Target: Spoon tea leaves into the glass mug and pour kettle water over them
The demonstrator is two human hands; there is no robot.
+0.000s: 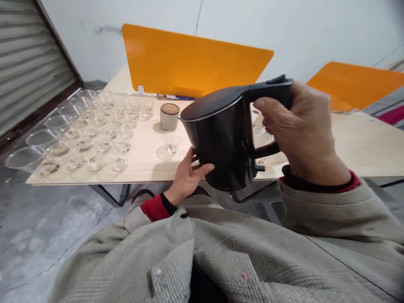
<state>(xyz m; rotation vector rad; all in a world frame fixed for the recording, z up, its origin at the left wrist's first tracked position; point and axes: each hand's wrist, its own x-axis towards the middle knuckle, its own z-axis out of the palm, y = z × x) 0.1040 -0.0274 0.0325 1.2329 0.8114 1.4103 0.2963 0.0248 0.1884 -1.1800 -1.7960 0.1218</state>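
A black electric kettle (221,143) hangs in the air before me, slightly tilted, its lid closed and spout to the left. My right hand (299,118) is wrapped round its handle. Low on the kettle's left side is my left hand (189,176), thumb across the front; its other fingers are partly hidden behind the body. Just beyond that hand, a clear plastic cup (171,145) with small dark bits in the bottom stands on the table. Behind the cup is a pale canister (169,118) with a wooden lid.
Rows of clear cups (94,139) holding dark bits crowd the left of the light wooden table (142,164). Orange divider panels (189,59) rise at the back. Partly hidden behind the kettle and my right hand is a clear glass item (263,136).
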